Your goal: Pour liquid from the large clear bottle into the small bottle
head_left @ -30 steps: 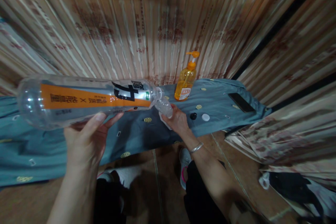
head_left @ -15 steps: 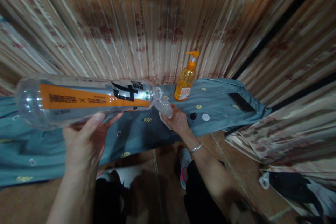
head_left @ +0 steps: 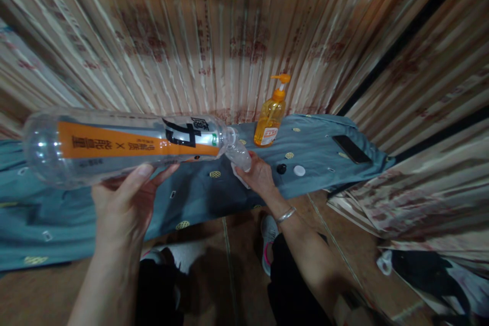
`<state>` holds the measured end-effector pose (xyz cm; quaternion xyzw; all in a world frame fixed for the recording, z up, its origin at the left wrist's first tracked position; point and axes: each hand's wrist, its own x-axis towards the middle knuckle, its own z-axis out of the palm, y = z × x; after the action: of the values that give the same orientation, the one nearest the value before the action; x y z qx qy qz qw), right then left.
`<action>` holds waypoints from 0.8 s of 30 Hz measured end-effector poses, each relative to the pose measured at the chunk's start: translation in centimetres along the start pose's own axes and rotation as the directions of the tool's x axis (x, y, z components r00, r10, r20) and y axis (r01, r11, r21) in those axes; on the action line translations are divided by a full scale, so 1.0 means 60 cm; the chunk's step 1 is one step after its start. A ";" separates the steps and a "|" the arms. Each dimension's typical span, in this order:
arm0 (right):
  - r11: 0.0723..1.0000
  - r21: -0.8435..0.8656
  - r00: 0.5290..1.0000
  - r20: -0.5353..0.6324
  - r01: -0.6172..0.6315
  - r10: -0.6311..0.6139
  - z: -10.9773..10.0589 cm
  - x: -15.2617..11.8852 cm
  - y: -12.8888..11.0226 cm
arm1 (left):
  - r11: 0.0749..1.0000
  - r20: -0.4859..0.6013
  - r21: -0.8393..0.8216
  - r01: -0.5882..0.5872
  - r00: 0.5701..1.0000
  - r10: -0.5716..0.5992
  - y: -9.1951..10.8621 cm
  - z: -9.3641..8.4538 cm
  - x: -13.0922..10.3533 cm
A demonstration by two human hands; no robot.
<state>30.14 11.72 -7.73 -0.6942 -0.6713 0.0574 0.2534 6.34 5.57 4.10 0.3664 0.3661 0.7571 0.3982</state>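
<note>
A large clear plastic bottle (head_left: 126, 147) with an orange label lies nearly level in the air, its neck pointing right. My left hand (head_left: 130, 196) holds it from below, thumb on the near side. The bottle's mouth meets the top of a small clear bottle (head_left: 239, 157), which is tilted. Closed round the small bottle's lower part is my right hand (head_left: 257, 175), with a bracelet on the wrist. Under that hand a white object (head_left: 240, 175) is partly hidden. Whether liquid passes between the two bottles cannot be made out.
An orange pump bottle (head_left: 269, 122) stands on the blue-green cloth (head_left: 313, 137) behind my right hand. A black cap (head_left: 281, 168), a white cap (head_left: 299, 170) and a dark phone (head_left: 351, 149) lie to the right. Curtains (head_left: 229, 35) hang behind; a bag (head_left: 424, 270) is at lower right.
</note>
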 end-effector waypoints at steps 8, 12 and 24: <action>1.000 -0.006 1.000 0.011 -0.016 0.016 -0.003 -0.001 -0.005 | 1.000 0.002 -0.005 -0.001 1.000 0.001 -0.001 0.001 0.001; 1.000 -0.025 1.000 -0.002 -0.006 0.006 0.000 0.000 -0.003 | 1.000 0.005 -0.002 0.000 1.000 0.000 -0.002 0.002 0.001; 1.000 -0.028 1.000 -0.019 -0.003 0.003 0.000 0.000 -0.005 | 1.000 0.018 0.020 -0.003 1.000 0.002 0.001 -0.001 0.000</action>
<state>29.90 11.70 -7.60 -0.6993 -0.6685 0.0418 0.2497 6.27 5.55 4.11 0.3778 0.3695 0.7505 0.3969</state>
